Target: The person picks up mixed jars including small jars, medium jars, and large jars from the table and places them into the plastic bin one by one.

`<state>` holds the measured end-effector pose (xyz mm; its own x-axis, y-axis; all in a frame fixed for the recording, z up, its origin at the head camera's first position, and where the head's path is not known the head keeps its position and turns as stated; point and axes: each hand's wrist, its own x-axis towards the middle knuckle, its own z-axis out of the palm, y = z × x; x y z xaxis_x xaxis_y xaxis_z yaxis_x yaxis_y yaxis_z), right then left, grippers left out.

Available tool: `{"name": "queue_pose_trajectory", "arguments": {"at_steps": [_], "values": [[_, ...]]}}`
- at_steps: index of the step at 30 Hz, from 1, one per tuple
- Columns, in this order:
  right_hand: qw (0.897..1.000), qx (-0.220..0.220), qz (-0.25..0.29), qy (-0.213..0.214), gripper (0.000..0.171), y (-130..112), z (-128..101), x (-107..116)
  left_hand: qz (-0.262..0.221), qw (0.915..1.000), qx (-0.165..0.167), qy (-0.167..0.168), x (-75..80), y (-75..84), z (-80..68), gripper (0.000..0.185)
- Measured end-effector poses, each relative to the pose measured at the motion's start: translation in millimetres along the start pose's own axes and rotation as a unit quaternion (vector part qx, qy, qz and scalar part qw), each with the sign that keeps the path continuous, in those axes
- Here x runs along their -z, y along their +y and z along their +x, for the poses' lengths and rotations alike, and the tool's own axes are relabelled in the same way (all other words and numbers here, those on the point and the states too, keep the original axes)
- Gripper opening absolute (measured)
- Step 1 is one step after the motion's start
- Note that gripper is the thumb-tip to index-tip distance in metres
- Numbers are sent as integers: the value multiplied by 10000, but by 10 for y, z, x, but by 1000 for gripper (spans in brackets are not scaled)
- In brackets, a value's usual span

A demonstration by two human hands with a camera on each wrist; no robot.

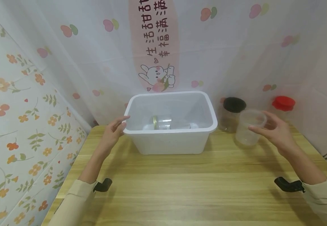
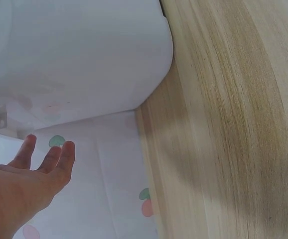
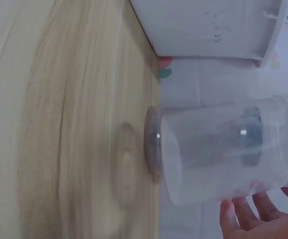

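Note:
A white plastic bin (image 1: 169,142) stands on the wooden table, with a clear jar with a gold lid (image 1: 163,122) lying on its side inside. Beside the bin's left rim is my left hand (image 1: 114,130), its fingers loosely extended and the fingertips at the rim. The left wrist view shows that hand (image 2: 32,186) under the bin's edge. My right hand (image 1: 276,131) holds a clear, lidless plastic jar (image 1: 249,128) around its upper part, thumb on one side and fingers on the other. In the right wrist view the jar (image 3: 218,149) looks slightly raised off the table.
Behind the held jar stands a clear jar with a black lid (image 1: 234,105). A jar with a red lid (image 1: 283,103) is farther right, partly hidden by my right hand. A patterned curtain (image 1: 101,62) hangs behind the wooden table (image 1: 174,188).

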<state>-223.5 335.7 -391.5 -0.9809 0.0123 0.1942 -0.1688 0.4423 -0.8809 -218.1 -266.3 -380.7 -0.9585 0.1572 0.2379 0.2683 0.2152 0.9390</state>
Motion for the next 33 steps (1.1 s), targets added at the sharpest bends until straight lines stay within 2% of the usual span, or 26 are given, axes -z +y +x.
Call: {"name": "queue_pose_trajectory", "arguments": {"at_steps": [8,15,19,28,33], "values": [[9999,-21,-10,-150,73,-94,33,-26,26,10000,33,34,-5,-9,-9,44],[9991,230,234,-256,68,-146,50,-88,-16,10000,-72,-7,-13,-13,-4,42],[9989,320,194,-281,69,-162,67,-104,-51,9999,-100,-20,-10,-12,-6,43],[9993,320,36,-203,73,-277,87,-144,-57,9999,-94,13,-9,-14,-2,43],[9983,572,82,-114,71,-338,116,-179,-80,9999,-95,16,-3,-23,-2,43]]}}
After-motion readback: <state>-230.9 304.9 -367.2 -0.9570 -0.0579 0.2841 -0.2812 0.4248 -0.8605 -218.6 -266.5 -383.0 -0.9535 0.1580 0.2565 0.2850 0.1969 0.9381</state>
